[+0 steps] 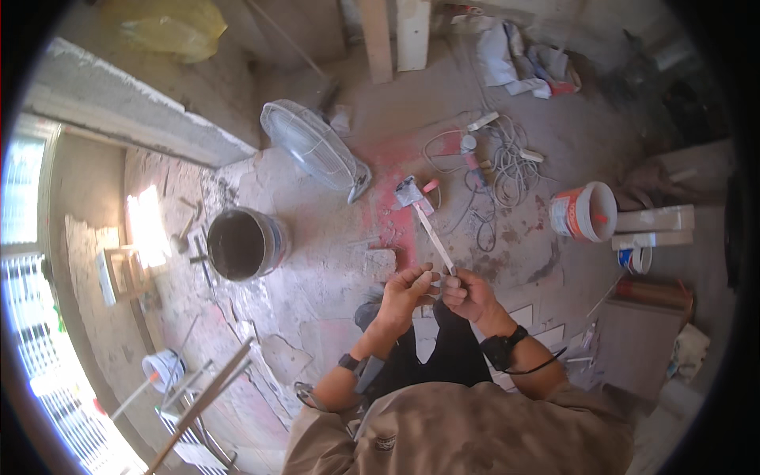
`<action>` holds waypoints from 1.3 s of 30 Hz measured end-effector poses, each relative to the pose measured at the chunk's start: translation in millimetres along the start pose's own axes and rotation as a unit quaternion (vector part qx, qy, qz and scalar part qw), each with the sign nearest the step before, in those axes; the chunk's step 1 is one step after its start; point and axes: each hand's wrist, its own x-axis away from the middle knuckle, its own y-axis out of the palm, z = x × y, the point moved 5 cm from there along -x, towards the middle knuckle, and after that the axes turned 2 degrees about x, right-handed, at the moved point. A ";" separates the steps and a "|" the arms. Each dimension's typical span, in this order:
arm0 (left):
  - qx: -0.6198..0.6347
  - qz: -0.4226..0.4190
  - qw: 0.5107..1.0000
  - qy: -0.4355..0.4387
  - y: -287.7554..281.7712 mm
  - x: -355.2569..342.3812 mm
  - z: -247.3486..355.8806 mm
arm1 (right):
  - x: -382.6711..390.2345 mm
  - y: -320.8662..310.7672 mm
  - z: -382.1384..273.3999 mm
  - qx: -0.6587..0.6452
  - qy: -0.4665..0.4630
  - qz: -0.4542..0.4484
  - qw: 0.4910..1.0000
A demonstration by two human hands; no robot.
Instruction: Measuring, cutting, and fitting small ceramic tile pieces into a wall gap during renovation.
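Note:
My right hand (467, 294) is closed on the near end of a long, thin, pale strip (432, 236), which points away from me and slightly left. Close beside it, my left hand (409, 294) has its fingers bent and pressed together; whatever they may hold is too small to make out. Beyond the strip's far end lies a small grey and pink object (410, 192) on the dusty floor, its kind unclear. To its right is a power tool (472, 162) with a corded body.
A floor fan (309, 146) lies tilted ahead. Left stands a large dark-mouthed bucket (247, 244); right, a white and orange bucket (584, 212). Tangled cable (516, 170) and crumpled sacks (522, 63) lie at the far right. A wooden pole (202, 404) slants at the lower left.

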 end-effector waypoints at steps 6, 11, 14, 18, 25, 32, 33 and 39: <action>0.070 0.106 0.992 0.008 -12.1 -17.5 -45.7 | -19.3 -41.3 -34.7 0.072 0.096 0.127 0.985; -0.411 0.182 0.868 0.210 -97.0 -76.7 -78.9 | -99.5 -137.3 -41.8 0.516 0.078 0.197 0.830; -0.563 0.191 0.794 0.129 -176.0 -137.3 -144.1 | -177.5 -217.4 -14.5 0.753 0.040 0.090 0.651; -0.619 0.177 0.763 0.056 -282.0 -203.4 -217.1 | -247.8 -325.9 37.9 0.739 0.163 0.024 0.653; -0.670 0.122 0.722 0.120 -354.9 -286.2 -263.7 | -297.8 -429.7 48.9 0.673 0.192 0.022 0.714; -0.668 0.160 0.681 0.253 -363.5 -320.9 -282.4 | -333.0 -423.3 -132.9 0.786 -0.183 0.107 0.581; -0.699 0.160 0.651 0.248 -366.3 -321.5 -287.8 | -331.0 -422.8 -189.9 0.767 -0.280 0.271 0.509; -0.714 0.139 0.619 0.296 -369.9 -351.2 -308.2 | -406.9 -471.0 -293.4 0.406 -0.059 0.259 0.874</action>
